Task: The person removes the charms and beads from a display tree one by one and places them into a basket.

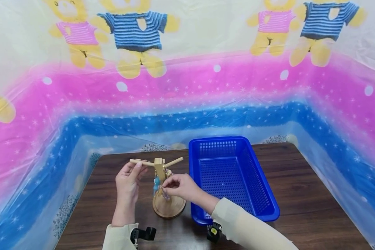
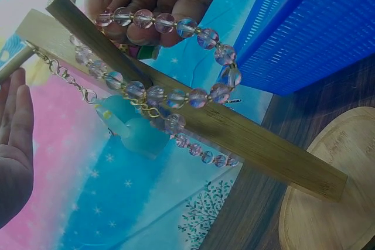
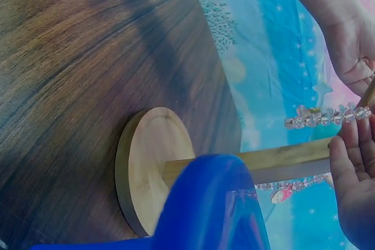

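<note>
A wooden stand [image 1: 158,165] with a round base [image 1: 169,207] and side pegs stands upright on the table. My left hand [image 1: 129,177] pinches its left peg [image 1: 148,163] between thumb and fingers. My right hand [image 1: 182,187] is in front of the post, its fingertips pinching a bracelet of clear pinkish beads [image 2: 225,55]. In the left wrist view those beads loop round a nearer peg [image 2: 88,33]. A light-blue charm [image 2: 140,136] dangles on a gold chain [image 2: 58,69] by the post. More beads hang lower; a red-and-white charm [image 3: 282,194] shows in the right wrist view.
To the right of the stand is a blue plastic basket [image 1: 264,187] with slotted walls, on the dark wooden table [image 1: 306,198]. A printed cloth [image 1: 206,83] with bears rises behind and along the sides. Black straps [image 1: 143,233] sit at both wrists.
</note>
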Demonstrator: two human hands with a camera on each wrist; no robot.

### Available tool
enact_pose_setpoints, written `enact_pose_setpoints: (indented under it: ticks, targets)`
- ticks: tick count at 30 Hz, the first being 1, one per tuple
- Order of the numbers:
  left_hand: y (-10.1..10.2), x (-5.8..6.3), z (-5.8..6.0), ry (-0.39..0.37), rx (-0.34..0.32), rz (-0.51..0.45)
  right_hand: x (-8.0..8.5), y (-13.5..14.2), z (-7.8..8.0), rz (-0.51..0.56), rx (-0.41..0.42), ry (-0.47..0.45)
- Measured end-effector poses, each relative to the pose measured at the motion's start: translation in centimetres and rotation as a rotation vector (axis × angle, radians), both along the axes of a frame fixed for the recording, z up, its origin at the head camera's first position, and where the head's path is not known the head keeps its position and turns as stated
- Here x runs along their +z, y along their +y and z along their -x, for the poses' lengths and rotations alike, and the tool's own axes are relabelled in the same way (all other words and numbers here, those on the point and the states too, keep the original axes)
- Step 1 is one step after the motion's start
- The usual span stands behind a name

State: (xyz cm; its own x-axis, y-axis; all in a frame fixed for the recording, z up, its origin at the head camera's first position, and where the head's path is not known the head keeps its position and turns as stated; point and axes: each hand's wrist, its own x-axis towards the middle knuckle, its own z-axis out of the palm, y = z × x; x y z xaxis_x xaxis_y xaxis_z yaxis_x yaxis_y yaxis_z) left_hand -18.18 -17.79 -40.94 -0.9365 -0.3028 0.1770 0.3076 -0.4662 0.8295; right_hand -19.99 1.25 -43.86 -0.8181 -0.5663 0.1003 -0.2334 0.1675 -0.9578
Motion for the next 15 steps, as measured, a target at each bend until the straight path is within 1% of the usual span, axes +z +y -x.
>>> enact_pose_setpoints:
  ticks: [5,15]
  targets:
    - [0.05,0.03,0.05,-0.018,0.010,0.004,0.11,0.03,-0.10,-0.016,0.019,0.007]
    - [-0.08,-0.17,0.21,0.003,-0.007,-0.003,0.63,0.29,0.05,-0.065,0.038,0.030]
